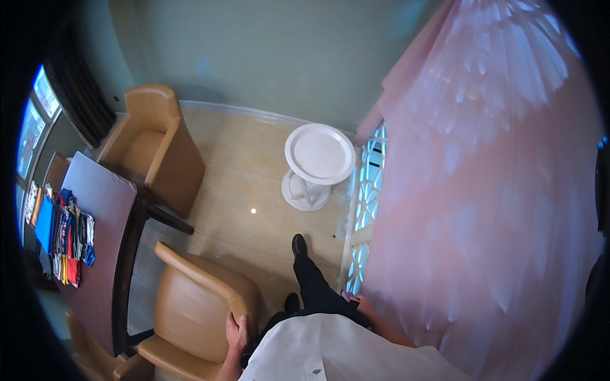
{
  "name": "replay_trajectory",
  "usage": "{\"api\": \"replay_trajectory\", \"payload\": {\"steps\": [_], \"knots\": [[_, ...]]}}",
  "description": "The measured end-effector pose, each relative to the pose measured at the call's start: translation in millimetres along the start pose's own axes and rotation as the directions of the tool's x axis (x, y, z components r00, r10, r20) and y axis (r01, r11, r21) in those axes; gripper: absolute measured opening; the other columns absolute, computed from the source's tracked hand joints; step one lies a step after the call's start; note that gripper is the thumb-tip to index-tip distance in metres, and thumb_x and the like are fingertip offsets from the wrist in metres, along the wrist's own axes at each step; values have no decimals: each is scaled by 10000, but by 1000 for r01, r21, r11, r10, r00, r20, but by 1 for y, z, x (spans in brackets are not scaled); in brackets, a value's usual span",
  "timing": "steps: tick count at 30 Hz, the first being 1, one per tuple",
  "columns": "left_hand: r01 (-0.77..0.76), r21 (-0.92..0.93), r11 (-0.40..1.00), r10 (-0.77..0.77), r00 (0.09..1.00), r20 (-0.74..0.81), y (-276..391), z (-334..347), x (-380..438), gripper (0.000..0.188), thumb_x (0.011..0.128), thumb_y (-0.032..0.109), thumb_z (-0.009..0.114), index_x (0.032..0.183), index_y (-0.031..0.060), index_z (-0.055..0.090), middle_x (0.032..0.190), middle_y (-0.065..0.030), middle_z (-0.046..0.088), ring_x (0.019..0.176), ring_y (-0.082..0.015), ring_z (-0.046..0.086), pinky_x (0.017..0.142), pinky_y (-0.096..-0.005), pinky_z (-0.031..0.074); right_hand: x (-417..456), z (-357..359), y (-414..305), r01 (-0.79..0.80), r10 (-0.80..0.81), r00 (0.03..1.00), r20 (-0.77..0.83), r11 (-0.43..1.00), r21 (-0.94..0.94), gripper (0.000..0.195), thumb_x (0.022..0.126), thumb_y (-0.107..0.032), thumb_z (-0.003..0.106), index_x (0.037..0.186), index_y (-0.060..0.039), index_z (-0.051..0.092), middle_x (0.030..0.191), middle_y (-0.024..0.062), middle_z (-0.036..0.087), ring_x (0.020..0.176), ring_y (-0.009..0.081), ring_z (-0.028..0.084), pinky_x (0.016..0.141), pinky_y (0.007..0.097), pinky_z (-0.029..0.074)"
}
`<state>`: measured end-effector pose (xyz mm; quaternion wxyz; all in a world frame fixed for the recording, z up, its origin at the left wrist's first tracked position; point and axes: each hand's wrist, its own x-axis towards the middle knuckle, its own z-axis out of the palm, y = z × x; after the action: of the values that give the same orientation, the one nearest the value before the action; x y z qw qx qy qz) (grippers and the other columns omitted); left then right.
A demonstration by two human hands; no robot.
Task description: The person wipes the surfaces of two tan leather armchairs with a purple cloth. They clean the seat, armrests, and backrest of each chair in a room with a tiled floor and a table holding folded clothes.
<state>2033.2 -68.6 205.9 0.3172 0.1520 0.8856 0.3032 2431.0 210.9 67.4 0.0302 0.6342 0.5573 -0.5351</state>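
Observation:
My left hand (pixel 237 332) rests on the top edge of a tan leather armchair (pixel 190 314), its fingers over the backrest. On the other side of my body, my right hand (pixel 358 303) hangs by my hip with something small and purple at its fingers; what that is and whether it is gripped I cannot tell. A pink draped curtain (pixel 457 214) hangs close beside my right arm. Folded clothes (pixel 66 238) in several colours lie in rows on a dark wooden table (pixel 100 285) at the left.
A round white pedestal table (pixel 320 155) stands ahead by the wall. Another tan armchair (pixel 176 166) is at the table's far end, and part of one more (pixel 100 352) shows lower left. A white lattice panel (pixel 369 185) runs along the curtain's edge. Dark curtains (pixel 78 85) hang beside the window.

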Motion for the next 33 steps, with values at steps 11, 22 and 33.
{"api": "replay_trajectory", "payload": {"steps": [11,22,33], "knots": [[222,258,940,-168,962,-216,17,23,34,485,810,492,683,1056,74,714,1042,-174,715,999,-338,684,873,-453,549,177,-54,-153,134,-52,966,255,939,-316,394,905,-400,639,945,-23,745,864,158,718,799,248,687,706,413,536],[608,433,665,-530,793,-300,-5,42,71,431,826,426,680,945,14,724,985,-233,713,948,-384,701,835,-505,560,243,41,-656,-228,-396,621,677,735,638,428,1033,-356,520,1266,-10,619,1166,125,701,1015,237,686,911,396,553],[117,-781,614,-224,974,-30,275,-90,440,568,991,483,580,1241,-25,619,1148,-117,693,1039,-214,645,890,-358,517,216,113,-878,-619,-563,103,820,609,496,580,1034,-484,462,1372,-29,583,1345,138,644,1255,302,594,1121,468,417]]}}
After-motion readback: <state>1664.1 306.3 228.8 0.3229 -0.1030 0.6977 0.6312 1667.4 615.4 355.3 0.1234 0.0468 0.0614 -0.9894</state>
